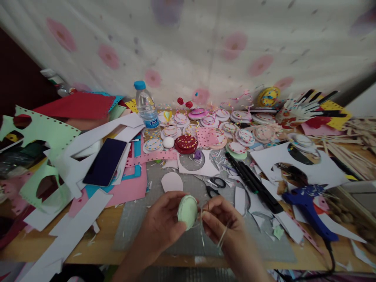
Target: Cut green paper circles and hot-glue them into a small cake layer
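My left hand [161, 219] holds a small round pale green piece [188, 212] between thumb and fingers, its flat face turned toward the right. Just to the right, my right hand [220, 223] pinches a thin, pale, looped strand [202, 231], whose ends hang below the fingers. The strand lies close to the green piece's right edge; whether they touch I cannot tell. Both hands are above the grey cutting mat [129, 231]. Behind them on the mat are black-handled scissors [216, 186] and a white paper piece with a rounded edge [172, 182].
A blue glue gun [311, 211] and black pens [246, 176] lie on the right. To the left are a phone [105, 161] and cut paper sheets [85, 211]. Several decorated discs [186, 144] and a water bottle [147, 107] stand at the back.
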`<state>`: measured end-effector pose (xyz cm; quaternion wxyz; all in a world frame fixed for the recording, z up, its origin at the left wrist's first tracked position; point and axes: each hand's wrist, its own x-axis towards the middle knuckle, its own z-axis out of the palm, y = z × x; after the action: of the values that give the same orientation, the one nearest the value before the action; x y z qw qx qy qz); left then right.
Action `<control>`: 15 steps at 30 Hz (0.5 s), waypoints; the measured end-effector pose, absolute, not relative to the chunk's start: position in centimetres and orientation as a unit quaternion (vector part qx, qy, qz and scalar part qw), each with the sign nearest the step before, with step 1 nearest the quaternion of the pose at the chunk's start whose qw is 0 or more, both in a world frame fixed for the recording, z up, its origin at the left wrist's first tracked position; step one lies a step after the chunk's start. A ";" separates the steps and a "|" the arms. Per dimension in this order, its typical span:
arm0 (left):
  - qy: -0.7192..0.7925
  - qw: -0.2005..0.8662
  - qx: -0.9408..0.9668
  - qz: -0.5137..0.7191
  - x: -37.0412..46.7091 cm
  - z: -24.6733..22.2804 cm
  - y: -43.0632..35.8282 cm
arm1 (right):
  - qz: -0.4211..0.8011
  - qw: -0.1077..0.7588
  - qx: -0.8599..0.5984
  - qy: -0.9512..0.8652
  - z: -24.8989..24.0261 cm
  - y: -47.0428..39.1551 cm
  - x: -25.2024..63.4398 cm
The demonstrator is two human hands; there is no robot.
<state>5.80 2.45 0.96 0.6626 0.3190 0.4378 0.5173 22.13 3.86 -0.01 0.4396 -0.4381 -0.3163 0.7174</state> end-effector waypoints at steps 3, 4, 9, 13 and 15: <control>0.445 0.649 0.348 0.510 5.5 0.3 2.6 | 0.657 0.453 -0.458 -0.392 0.2 3.9 22.2; 0.446 0.643 0.358 0.509 5.4 0.0 2.7 | 0.638 0.458 -0.459 -0.415 0.3 3.9 22.2; 0.432 0.630 0.389 0.515 5.2 -0.8 3.0 | 0.596 0.468 -0.450 -0.473 1.0 4.3 22.2; 0.458 0.623 0.376 0.510 5.1 0.2 2.8 | 0.596 0.440 -0.450 -0.499 0.7 4.8 22.9; 0.483 0.604 0.363 0.520 5.0 0.8 2.6 | 0.584 0.440 -0.466 -0.498 0.3 5.0 23.6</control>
<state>4.97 2.60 0.76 0.6044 0.3626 0.4828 0.5198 23.59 4.98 0.30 0.4404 -0.4658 -0.4981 0.5839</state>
